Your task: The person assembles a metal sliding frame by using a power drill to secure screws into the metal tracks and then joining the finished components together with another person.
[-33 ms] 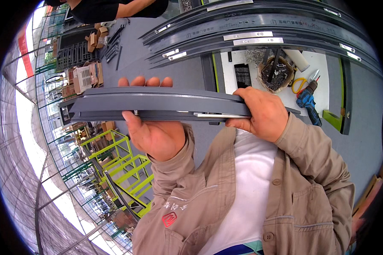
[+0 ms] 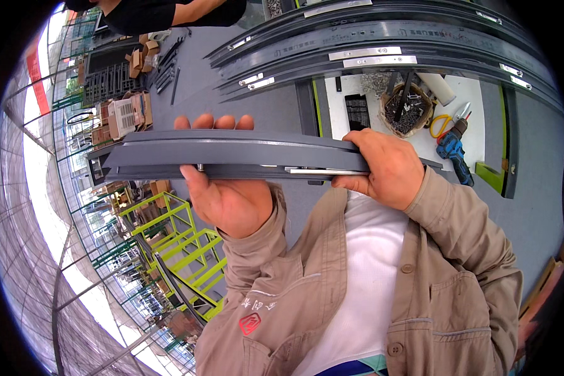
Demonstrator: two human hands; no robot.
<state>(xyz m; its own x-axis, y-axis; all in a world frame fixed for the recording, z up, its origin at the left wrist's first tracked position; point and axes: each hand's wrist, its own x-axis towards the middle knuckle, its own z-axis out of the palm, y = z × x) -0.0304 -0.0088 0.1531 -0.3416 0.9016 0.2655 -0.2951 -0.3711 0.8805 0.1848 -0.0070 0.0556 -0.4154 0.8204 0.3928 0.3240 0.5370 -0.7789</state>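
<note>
In front of my chest I hold a dark grey metal profile [image 2: 244, 153] roughly level, running left to right. My left hand [image 2: 232, 203] supports it from below: its fingers pass behind, the tips show above the upper edge, and the thumb presses the lower edge beside a small metal pin [image 2: 200, 167]. Toward the other end, my right hand [image 2: 387, 168] is wrapped over the profile, thumb underneath. A bright silver strip [image 2: 319, 170] lies along the lower side and runs up to the right hand. The fingers behind the profile are partly hidden.
Long dark profiles [image 2: 420, 34] with silver plates lie across the top. Below them a white surface [image 2: 476, 94] carries a container of screws [image 2: 413, 113], yellow-handled scissors [image 2: 442, 125] and a blue cordless drill [image 2: 454, 153]. Green frames [image 2: 194, 250] stand left; another person's arm [image 2: 197, 11] shows above.
</note>
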